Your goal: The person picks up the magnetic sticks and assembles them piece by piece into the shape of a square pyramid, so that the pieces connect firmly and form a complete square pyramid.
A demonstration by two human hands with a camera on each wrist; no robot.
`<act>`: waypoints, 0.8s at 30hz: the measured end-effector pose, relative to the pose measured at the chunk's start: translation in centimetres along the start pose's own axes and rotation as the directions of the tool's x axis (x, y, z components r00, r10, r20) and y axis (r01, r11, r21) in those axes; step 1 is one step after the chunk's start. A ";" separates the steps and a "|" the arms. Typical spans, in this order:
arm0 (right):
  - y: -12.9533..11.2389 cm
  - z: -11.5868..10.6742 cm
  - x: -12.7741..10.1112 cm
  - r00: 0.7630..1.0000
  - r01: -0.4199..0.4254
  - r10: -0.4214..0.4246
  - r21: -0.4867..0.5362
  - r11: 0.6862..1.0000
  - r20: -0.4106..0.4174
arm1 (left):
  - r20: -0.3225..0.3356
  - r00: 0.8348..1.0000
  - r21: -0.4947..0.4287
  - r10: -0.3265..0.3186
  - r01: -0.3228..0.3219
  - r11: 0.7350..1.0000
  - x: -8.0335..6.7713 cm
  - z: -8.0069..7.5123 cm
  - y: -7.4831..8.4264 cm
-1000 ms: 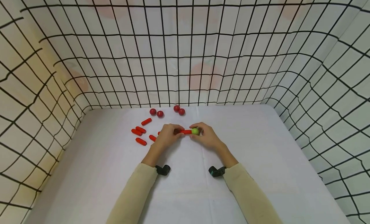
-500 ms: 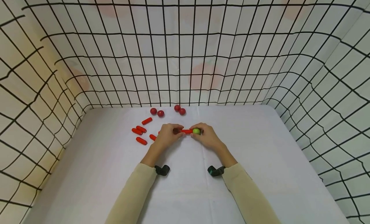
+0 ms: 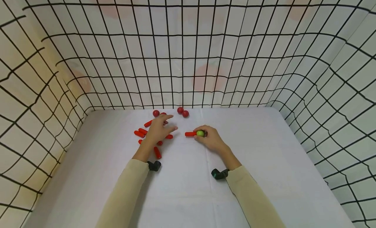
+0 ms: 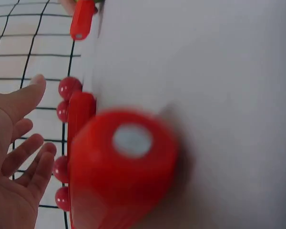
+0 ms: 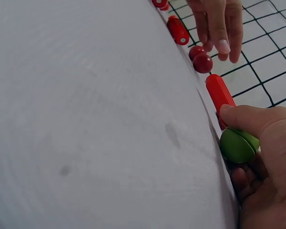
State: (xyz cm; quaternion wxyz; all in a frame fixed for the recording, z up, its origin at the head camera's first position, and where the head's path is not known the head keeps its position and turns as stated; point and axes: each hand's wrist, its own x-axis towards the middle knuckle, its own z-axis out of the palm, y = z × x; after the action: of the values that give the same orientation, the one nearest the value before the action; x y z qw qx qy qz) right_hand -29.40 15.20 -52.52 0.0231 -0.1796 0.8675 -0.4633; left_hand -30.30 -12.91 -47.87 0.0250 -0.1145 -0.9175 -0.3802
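Note:
My right hand (image 3: 209,138) pinches a green ball (image 3: 200,133) with a red rod (image 3: 190,134) sticking out of its left side, low over the white table (image 3: 264,149). The right wrist view shows the thumb (image 5: 257,119) curled over the green ball (image 5: 238,144) and the red rod (image 5: 219,93) pointing away. My left hand (image 3: 160,128) is spread, fingers straight, above several loose red rods (image 3: 141,132) at the left. It holds nothing. In the left wrist view the open left hand (image 4: 14,157) is at the left, with a red rod end (image 4: 124,167) very close to the lens.
Red balls (image 3: 182,111) lie near the back wall, another red ball (image 3: 156,113) just beyond my left fingers. One red rod (image 3: 157,152) lies by my left wrist. Checked cloth walls (image 3: 188,58) close the table on three sides.
My left hand has let go of the red rod and moved left and back, over the loose rods, opening its fingers. My right hand stays put with the green ball and rod.

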 end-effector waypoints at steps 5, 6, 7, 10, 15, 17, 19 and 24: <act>0.0 -0.1 0.1 1.000 -0.023 0.023 0.017 1.000 0.014 | -0.032 0.999 0.013 -0.034 0.035 0.999 1.0 -1.2 -0.8; 0.0 -0.1 0.1 0.999 -0.031 0.030 0.020 0.999 0.017 | -0.031 0.999 0.019 -0.044 0.044 0.999 1.2 -1.4 -0.9; -0.1 -0.2 0.1 0.999 -0.038 0.038 0.022 0.999 0.020 | -0.029 0.998 0.027 -0.051 0.052 0.998 1.4 -1.5 -1.0; -0.1 -0.2 0.1 0.998 -0.051 0.050 0.020 0.999 0.025 | -0.025 0.997 0.047 -0.077 0.078 0.996 1.9 -1.6 -1.3; -0.1 -0.2 0.0 0.998 -0.052 0.051 0.016 0.999 0.029 | 0.007 0.994 0.052 -0.107 0.106 0.993 2.6 -1.5 -1.7; -0.1 -0.2 -0.1 0.998 -0.055 0.054 0.017 0.998 0.029 | 0.017 0.994 0.057 -0.110 0.109 0.992 2.7 -1.5 -1.9; 0.0 -0.2 -0.1 0.998 -0.053 0.053 0.015 0.998 0.032 | 0.019 0.993 0.067 -0.112 0.111 0.992 2.8 -1.6 -2.0; 0.3 -0.2 0.0 0.999 -0.041 0.041 -0.004 0.999 0.034 | 0.028 0.990 0.056 -0.136 0.134 0.989 2.8 -1.5 -2.4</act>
State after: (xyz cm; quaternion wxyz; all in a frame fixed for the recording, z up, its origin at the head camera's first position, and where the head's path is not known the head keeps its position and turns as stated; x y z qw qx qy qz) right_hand -29.56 15.50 -52.60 0.0469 -0.1697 0.8713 -0.4581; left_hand -33.60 -15.09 -48.04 -0.0122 -0.0576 -0.9333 -0.3543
